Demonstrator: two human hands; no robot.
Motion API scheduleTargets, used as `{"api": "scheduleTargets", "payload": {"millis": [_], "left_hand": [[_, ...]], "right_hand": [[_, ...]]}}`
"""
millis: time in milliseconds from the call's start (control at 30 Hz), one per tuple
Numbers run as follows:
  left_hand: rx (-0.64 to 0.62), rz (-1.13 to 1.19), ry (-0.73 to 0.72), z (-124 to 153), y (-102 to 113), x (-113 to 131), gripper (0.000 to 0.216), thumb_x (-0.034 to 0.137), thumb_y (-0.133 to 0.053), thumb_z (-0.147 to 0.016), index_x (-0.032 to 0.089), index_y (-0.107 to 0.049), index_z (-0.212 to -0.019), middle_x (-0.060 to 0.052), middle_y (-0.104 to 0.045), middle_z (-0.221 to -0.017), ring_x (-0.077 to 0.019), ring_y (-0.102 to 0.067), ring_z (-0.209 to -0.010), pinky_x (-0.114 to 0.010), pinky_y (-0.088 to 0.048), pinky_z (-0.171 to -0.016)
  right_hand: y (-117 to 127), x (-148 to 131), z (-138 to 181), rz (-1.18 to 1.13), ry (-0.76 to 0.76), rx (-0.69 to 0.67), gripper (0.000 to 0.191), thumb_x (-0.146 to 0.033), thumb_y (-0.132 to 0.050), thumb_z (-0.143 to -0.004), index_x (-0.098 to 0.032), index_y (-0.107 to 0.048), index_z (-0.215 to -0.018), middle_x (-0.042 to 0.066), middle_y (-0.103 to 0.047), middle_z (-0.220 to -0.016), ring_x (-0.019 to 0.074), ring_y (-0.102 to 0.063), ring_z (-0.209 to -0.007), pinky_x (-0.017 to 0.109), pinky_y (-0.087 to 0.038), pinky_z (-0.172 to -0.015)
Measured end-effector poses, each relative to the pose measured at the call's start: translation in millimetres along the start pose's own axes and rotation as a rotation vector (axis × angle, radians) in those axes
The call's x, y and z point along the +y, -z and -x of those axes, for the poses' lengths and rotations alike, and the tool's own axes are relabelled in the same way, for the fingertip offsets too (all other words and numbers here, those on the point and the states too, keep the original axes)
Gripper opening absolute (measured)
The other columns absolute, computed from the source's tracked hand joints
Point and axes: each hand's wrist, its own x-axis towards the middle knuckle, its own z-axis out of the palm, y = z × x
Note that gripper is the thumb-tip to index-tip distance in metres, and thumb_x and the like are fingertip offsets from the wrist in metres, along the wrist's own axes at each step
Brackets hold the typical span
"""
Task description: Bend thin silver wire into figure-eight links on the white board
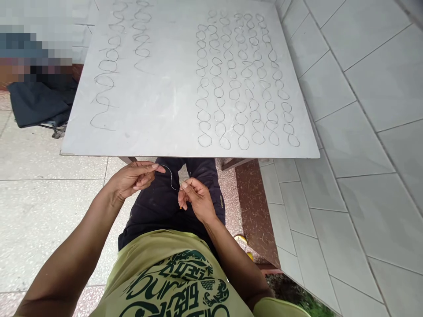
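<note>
A thin bent piece of wire [172, 178] spans between my two hands, held above my lap just in front of the white board's near edge. My left hand [135, 178] pinches one end of it with thumb and fingers closed. My right hand [194, 198] pinches the other end, fingers curled. On the white board [165, 97] lie several rows of wire bent into chains of loops [244, 83] on the right side, and two more looped strands [110, 66] on the left side.
The board rests on a low wooden support [231, 164] over a tiled floor. A white tiled wall [363, 110] runs along the right. A dark cloth on a small stool [39, 105] sits at the far left. My dark trousers are below the hands.
</note>
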Motion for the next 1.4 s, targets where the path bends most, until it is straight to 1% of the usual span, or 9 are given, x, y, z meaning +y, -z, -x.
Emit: {"api": "scheduleTargets", "payload": {"millis": [100,200,400,533,833,933,1067,1267,1400], "left_hand": [[0.033,-0.042,0.021,-0.7,1.8,2.6,0.037,0.045,-0.080,-0.084,0.012,-0.082,-0.100,-0.002,-0.054,-0.050,-0.0051,-0.030,-0.037,-0.020,-0.014,-0.035],[0.081,-0.013,0.010,-1.2,-7.0,-1.0,0.052,0.058,-0.072,-0.087,0.012,-0.080,-0.110,-0.015,-0.076,-0.086,-0.0068,-0.042,-0.042,-0.021,-0.023,-0.035],[0.145,0.118,-0.103,-1.4,-35.0,-24.4,0.057,0.061,-0.063,-0.093,0.011,-0.075,-0.118,-0.020,-0.073,-0.124,-0.0186,-0.070,-0.082,-0.029,-0.057,-0.073],[0.134,0.282,-0.186,-3.6,-49.4,-35.4,0.050,0.058,-0.061,-0.095,0.013,-0.074,-0.113,-0.017,-0.074,-0.119,-0.0247,-0.070,-0.106,-0.033,-0.056,-0.091],[0.214,0.324,-0.246,-3.2,-58.2,-32.4,0.051,0.064,-0.059,-0.095,0.017,-0.064,-0.076,-0.004,-0.065,-0.069,-0.0160,-0.063,-0.062,-0.030,-0.055,-0.067],[0.191,0.297,-0.238,-2.3,-53.2,-31.5,0.051,0.062,-0.058,-0.096,0.015,-0.067,-0.076,-0.007,-0.069,-0.071,-0.0174,-0.066,-0.065,-0.031,-0.056,-0.069],[0.177,0.245,-0.191,2.6,-46.0,-31.3,0.056,0.063,-0.057,-0.095,0.010,-0.074,-0.101,-0.017,-0.078,-0.101,-0.0237,-0.074,-0.087,-0.034,-0.058,-0.081],[0.357,-0.199,-0.302,21.0,-43.1,-35.2,0.048,0.052,-0.071,-0.090,0.012,-0.073,-0.117,-0.015,-0.077,-0.102,-0.0207,-0.072,-0.081,-0.031,-0.058,-0.073],[0.284,-0.656,-0.375,31.5,-33.6,-32.4,0.048,0.044,-0.064,-0.095,0.015,-0.067,-0.135,-0.009,-0.077,-0.098,-0.0167,-0.069,-0.071,-0.030,-0.059,-0.066]], "right_hand": [[-2.4,0.1,-0.3,-0.010,-0.002,0.012,0.032,-0.052,-0.070,-0.093,-0.021,-0.062,-0.086,-0.002,-0.067,-0.063,0.0110,-0.058,-0.047,0.020,-0.042,-0.041],[-6.7,0.3,-1.2,-0.058,0.008,0.034,0.032,-0.052,-0.071,-0.092,-0.021,-0.063,-0.087,-0.002,-0.068,-0.064,0.0119,-0.060,-0.048,0.021,-0.045,-0.041],[-12.5,2.7,0.4,-0.122,0.006,0.039,0.030,-0.049,-0.073,-0.092,-0.021,-0.064,-0.087,-0.001,-0.069,-0.065,0.0121,-0.061,-0.048,0.021,-0.047,-0.041],[-15.1,6.0,4.3,-0.120,-0.033,0.040,0.034,-0.052,-0.075,-0.089,-0.021,-0.063,-0.086,-0.002,-0.068,-0.063,0.0121,-0.059,-0.047,0.021,-0.045,-0.039],[-17.3,9.9,8.2,-0.168,-0.059,0.015,0.035,-0.052,-0.077,-0.087,-0.020,-0.063,-0.085,-0.002,-0.067,-0.062,0.0117,-0.058,-0.046,0.021,-0.045,-0.038],[-17.2,10.3,9.6,-0.179,-0.056,0.002,0.034,-0.051,-0.077,-0.087,-0.020,-0.064,-0.086,-0.001,-0.068,-0.063,0.0126,-0.061,-0.047,0.021,-0.046,-0.039],[-15.5,11.8,12.0,-0.165,-0.055,0.020,0.034,-0.052,-0.076,-0.088,-0.020,-0.064,-0.087,-0.001,-0.070,-0.065,0.0132,-0.063,-0.048,0.022,-0.048,-0.040],[-9.2,15.6,14.2,-0.159,-0.015,0.042,0.032,-0.050,-0.074,-0.091,-0.020,-0.064,-0.088,0.001,-0.072,-0.067,0.0138,-0.065,-0.051,0.022,-0.050,-0.042],[-6.3,16.6,15.2,-0.174,0.001,0.024,0.028,-0.046,-0.073,-0.093,-0.019,-0.065,-0.089,0.000,-0.072,-0.067,0.0134,-0.065,-0.050,0.021,-0.050,-0.042]]}}
